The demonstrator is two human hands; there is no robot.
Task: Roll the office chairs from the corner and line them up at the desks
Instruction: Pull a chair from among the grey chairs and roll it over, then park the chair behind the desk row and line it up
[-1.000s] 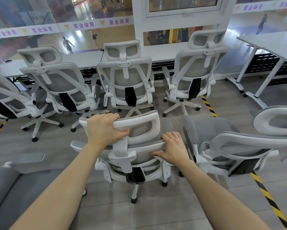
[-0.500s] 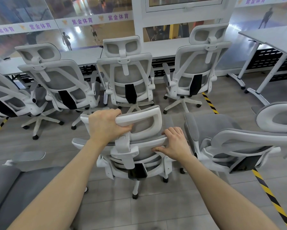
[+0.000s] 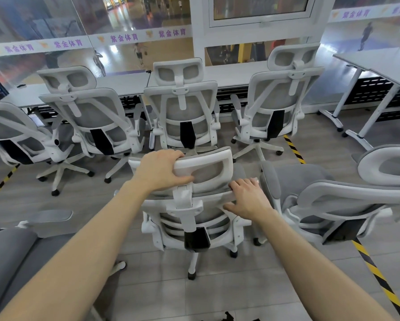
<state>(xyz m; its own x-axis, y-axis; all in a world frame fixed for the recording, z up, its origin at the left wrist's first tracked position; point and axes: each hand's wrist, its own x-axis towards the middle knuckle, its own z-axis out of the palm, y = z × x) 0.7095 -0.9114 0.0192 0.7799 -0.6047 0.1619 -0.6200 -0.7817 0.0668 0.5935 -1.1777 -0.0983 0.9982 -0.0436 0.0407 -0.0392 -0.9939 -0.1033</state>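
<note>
While four white mesh office chairs already stand along the long worktop [image 3: 125, 82] by the glass wall, a fifth is in hand just behind them. From the head camera, looking forward and down, the left hand [image 3: 158, 170] wraps its grip over the top edge of the held chair's headrest [image 3: 206, 169], fingers curled over the rim. The right hand [image 3: 247, 200] clasps the upper edge of the backrest [image 3: 194, 216], thumb underneath. This held chair [image 3: 194, 228] sits on the grey floor, close behind the middle parked chair [image 3: 180, 107] and facing the same way. Parked chairs stand to its left [image 3: 88, 117] and right [image 3: 273, 107], with another at the far left edge [image 3: 11, 135]. Another chair [image 3: 333, 200] waits at the right, not yet at a desk, and a grey seat [image 3: 14, 251] shows at lower left. A second worktop [image 3: 379, 63] at the far right has no chair at it. Judging by this, the task looks roughly halfway, with the held chair and at least two more left to place
</note>
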